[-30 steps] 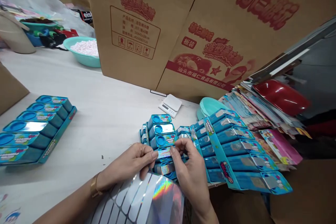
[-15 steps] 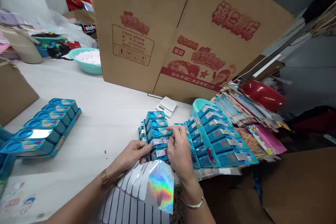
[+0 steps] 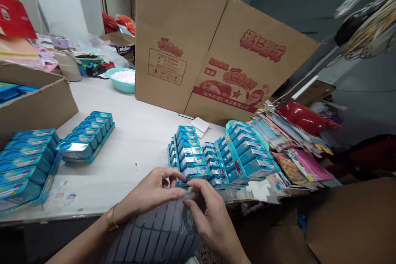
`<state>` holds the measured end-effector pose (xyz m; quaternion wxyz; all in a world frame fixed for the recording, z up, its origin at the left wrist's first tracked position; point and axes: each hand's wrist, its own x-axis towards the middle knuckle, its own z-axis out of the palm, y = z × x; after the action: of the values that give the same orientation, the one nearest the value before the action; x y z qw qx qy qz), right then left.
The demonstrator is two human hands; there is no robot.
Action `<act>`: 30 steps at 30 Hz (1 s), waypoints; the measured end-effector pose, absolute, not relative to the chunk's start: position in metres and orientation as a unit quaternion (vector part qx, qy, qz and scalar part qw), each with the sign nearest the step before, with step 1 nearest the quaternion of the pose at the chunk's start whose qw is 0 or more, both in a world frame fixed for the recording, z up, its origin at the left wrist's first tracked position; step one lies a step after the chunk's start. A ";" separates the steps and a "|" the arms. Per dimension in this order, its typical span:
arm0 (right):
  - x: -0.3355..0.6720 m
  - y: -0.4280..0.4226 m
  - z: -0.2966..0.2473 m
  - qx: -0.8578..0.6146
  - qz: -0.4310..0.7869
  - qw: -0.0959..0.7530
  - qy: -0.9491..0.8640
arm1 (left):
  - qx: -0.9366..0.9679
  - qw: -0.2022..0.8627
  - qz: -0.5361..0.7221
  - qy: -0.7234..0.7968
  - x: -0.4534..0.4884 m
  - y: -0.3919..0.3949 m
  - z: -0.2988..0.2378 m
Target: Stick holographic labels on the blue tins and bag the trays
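Observation:
My left hand and my right hand meet at the fingertips, thumbs and forefingers bent inward. A small, clear, shiny piece, apparently a sticker, shows blurred between them. Below the hands lies a sticker sheet with rows of pale, rounded strips. Just beyond my fingers stands a tray of blue lidded boxes; the nearest lids carry shiny labels. To its right are more blue boxes and a further tray of them tilted on its side.
Two more trays of blue boxes stand at the left, beside an open carton. A large cardboard box blocks the back. A small white scale, a bowl of pale pieces and stacked printed packaging surround the work.
Both hands have drawn back from the box lids to above the sheet, fingertips together. A shiny label now shows on the nearer lids. The view has shifted, revealing more at the left.

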<state>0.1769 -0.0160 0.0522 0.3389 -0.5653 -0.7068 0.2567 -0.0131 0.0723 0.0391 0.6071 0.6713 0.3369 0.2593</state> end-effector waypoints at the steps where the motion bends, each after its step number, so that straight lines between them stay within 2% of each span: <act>1: 0.177 -0.020 0.053 -0.563 0.264 0.346 -0.703 | 0.674 0.631 0.228 0.309 -0.014 0.069 0.039; 5: 0.180 -0.032 0.056 -0.541 0.224 0.353 -0.730 | 0.644 0.712 0.174 0.219 -0.016 0.057 0.042; 12: 0.181 -0.043 0.056 -0.500 -0.009 0.383 -0.777 | 0.655 0.703 0.194 0.197 -0.009 0.046 0.049; 18: 0.183 -0.047 0.054 -0.442 -0.171 0.362 -0.803 | 0.630 0.714 0.211 0.222 -0.005 0.044 0.049; 24: 0.183 -0.043 0.051 -0.437 -0.176 0.376 -0.798 | 0.638 0.698 0.222 0.238 -0.005 0.047 0.043; 30: 0.180 -0.034 0.054 -0.464 -0.104 0.382 -0.792 | 0.647 0.683 0.221 0.256 -0.005 0.052 0.053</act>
<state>0.1795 -0.0340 0.0537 0.3824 -0.4643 -0.7920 -0.1043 -0.0050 0.0522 0.0530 0.6832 0.6472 0.2557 0.2214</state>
